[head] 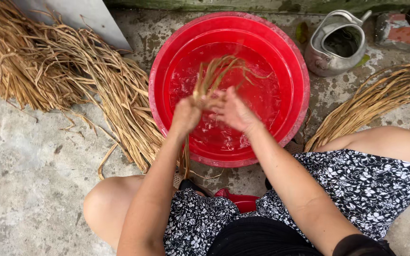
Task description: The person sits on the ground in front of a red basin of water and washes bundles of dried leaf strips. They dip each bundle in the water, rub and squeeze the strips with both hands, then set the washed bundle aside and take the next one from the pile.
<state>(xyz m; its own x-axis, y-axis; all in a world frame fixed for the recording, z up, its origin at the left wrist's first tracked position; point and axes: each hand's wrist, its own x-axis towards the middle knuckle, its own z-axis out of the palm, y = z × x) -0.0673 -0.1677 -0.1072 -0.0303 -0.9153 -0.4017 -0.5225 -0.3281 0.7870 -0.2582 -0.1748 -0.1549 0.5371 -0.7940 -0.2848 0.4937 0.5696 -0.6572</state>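
Note:
A round red basin holding water stands on the concrete in front of my knees. Over it my left hand is closed around a small bundle of wet tan straw-like strands; the strands fan out above the fist and a tail hangs down below it toward my knee. My right hand presses against the same bundle from the right, fingers spread along it. Both hands are slightly blurred by motion.
A large heap of dry tan strands lies on the ground to the left of the basin. Another sheaf of strands lies at the right by my knee. A dented metal kettle and a brick sit at the top right.

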